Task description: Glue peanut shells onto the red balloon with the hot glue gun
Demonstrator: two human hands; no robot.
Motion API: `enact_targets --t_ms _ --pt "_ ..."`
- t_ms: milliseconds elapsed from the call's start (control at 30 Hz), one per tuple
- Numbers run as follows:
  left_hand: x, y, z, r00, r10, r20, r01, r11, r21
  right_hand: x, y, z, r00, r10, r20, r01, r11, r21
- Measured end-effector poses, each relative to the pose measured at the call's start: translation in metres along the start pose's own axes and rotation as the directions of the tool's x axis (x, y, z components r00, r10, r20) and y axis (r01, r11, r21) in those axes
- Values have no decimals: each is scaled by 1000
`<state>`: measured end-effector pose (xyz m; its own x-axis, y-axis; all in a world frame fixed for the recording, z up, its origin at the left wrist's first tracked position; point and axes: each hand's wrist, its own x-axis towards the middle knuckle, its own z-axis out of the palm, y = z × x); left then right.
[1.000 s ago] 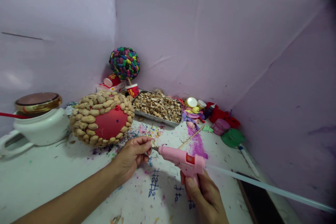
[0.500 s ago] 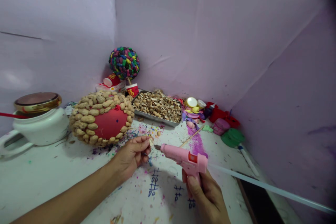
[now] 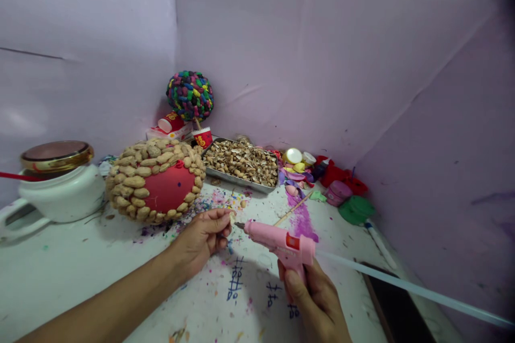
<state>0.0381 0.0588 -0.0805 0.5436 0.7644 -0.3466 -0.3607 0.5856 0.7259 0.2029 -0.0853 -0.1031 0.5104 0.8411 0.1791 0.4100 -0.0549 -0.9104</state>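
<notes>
A small pale peanut shell piece [image 3: 232, 217] was pinched between the thumb and fingertips of the left hand [image 3: 203, 236], above the paint-spattered table [image 3: 80, 273]. The fingers were closed together on the piece, with its end left exposed toward the right.

A pink glue gun [image 3: 281, 244] was held in the right hand [image 3: 311, 300], the fingers wrapped shut around the grip. Its nozzle was pointed at the shell piece and stood just beside it; contact could not be confirmed. A long clear glue stick [image 3: 414, 290] projected from the rear of the gun toward the lower right.

Handling assessment: the shell piece was judged to be very light, stiff and brittle, and likely to be crushed under a firm pinch. It was best taken by its edges, with the face to be glued kept clear of the fingertips. The gun was judged to be light and rigid, to be held by the grip only; a nozzle of this kind is normally hot.

To the left of the hands, a red ball partly covered in peanuts [image 3: 155, 179] rested on the table. A metal tray of shells [image 3: 241, 163] lay behind it, and a white jar with a gold lid [image 3: 60, 185] stood at the far left. A multicoloured ball on a stick [image 3: 190, 95] stood in the corner.
</notes>
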Motion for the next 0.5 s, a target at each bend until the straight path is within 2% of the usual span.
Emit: enact_targets --t_ms 267,500 --pt "0 1 2 1000 -8 -27 9 1000 1 0 0 -1 1000 17 14 -17 1000 -6" --pt "-1 4 2 1000 5 9 -4 999 -33 5 -16 -3 999 -12 50 12 1000 14"
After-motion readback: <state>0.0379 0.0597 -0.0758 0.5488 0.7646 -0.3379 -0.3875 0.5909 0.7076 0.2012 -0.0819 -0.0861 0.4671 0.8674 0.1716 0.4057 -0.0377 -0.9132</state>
